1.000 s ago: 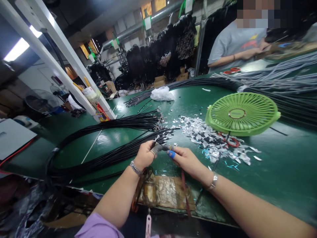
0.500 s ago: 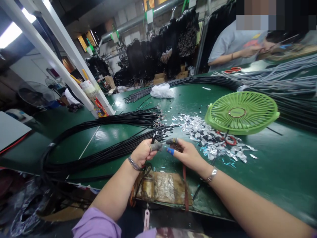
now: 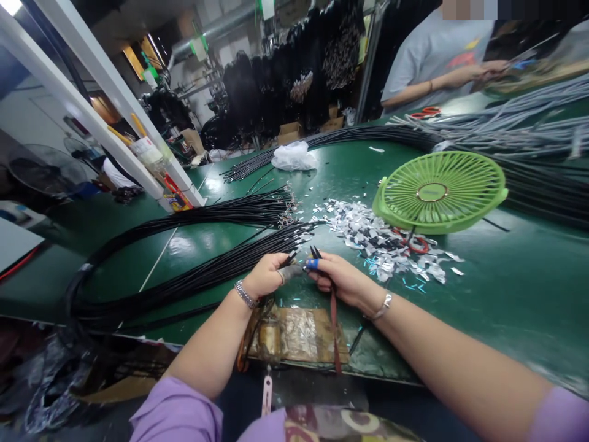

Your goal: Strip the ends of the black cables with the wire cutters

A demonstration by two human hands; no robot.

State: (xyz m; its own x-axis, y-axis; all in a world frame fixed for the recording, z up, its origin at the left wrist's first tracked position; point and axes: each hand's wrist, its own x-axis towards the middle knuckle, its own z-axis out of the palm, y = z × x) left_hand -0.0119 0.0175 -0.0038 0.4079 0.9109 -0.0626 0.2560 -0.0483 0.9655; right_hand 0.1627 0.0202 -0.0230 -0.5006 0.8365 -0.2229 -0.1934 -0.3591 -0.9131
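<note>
My left hand (image 3: 269, 276) is closed around the end of a black cable (image 3: 291, 258), its thumb wrapped in a grey finger cover. Close beside it, almost touching at the fingertips, my right hand (image 3: 338, 277) grips a dark tool with two pointed tips (image 3: 315, 252); tweezers or small snips, I cannot tell which. Blue tape covers one of the right fingers. A brown-red strap (image 3: 335, 331) hangs below the right hand. Bundled black cables (image 3: 207, 276) with stripped ends lie to the left of both hands.
Foil and tape scraps (image 3: 363, 236) are heaped beyond my right hand, near a green fan (image 3: 437, 193) and red-handled scissors (image 3: 418, 245). A taped board (image 3: 301, 334) sits at the table edge. A plastic bag (image 3: 294, 156) lies farther back; a person (image 3: 437, 67) works at far right.
My right hand has closed and come in to the left hand, and the dark pointed tips now show above its fingers. The whole view has shifted slightly.
</note>
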